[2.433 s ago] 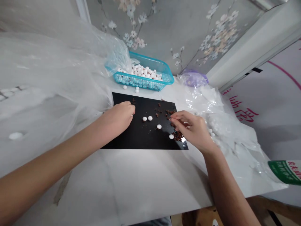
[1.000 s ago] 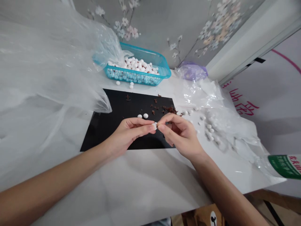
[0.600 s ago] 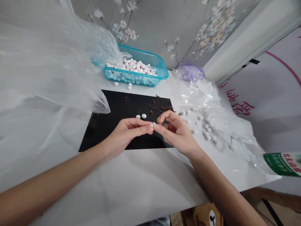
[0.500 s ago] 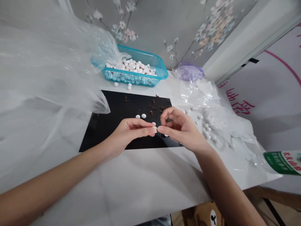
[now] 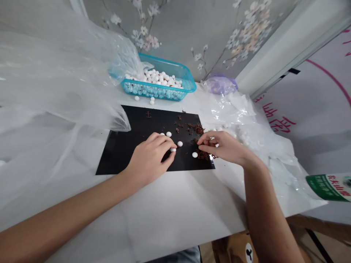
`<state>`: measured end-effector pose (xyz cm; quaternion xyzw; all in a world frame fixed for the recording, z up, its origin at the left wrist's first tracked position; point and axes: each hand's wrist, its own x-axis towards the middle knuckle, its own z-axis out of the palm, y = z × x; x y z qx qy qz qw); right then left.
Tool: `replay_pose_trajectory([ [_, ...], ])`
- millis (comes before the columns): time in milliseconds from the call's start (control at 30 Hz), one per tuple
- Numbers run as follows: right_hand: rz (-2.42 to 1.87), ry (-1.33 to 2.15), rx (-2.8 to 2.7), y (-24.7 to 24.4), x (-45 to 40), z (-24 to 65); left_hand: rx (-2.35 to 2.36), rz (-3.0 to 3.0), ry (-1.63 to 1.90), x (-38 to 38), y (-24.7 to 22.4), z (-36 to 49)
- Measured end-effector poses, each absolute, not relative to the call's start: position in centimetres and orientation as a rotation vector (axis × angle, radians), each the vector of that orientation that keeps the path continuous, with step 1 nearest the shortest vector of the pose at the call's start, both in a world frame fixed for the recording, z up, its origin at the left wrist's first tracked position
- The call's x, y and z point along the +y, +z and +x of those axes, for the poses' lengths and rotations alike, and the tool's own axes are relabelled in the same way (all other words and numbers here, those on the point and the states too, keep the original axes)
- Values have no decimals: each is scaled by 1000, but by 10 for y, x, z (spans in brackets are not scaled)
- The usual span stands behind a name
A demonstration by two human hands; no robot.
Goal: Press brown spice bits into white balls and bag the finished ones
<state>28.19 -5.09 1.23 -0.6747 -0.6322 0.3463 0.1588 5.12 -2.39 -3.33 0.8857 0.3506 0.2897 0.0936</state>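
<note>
Near left hand (image 5: pixel 152 157), apparently plastic bag (image 5: pixel 90 84)

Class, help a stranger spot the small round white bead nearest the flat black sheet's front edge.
Find the flat, rectangular black sheet on the white table. Toward its right end are heaped small brown pieces; just left sits the small round white bead. Of the beads on the sheet, it lies closest to the front edge.

Grey wall (image 5: pixel 175 33), blossom branches (image 5: pixel 253 27); white table (image 5: pixel 170 212); white panel (image 5: pixel 315 106) right, pinkish-red writing (image 5: pixel 285 126).
</note>
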Motion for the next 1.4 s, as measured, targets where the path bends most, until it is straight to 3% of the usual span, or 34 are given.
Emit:
replay_pose_trajectory([
  [333,-1952,982,-1902,10,-52,271,1013,2660,885,-21,-34,50],
  [500,-1884,1017,-1834,16,-55,270,738,2729,1011,-22,-33,50],
  [633,-1825,1180,-1699,28,-61,274,519,2846,966,-25,-32,50],
  [967,-1833,1375,-1514,21,-61,255,508,2849,974,-26,-32,50],
  [1233,-1638,1077,-1263,17,-58,250,225,2919,603,-27,-34,53],
  [1400,-1575,994,-1277,15,-58,244,402,2545,599,-25,-30,50],
])
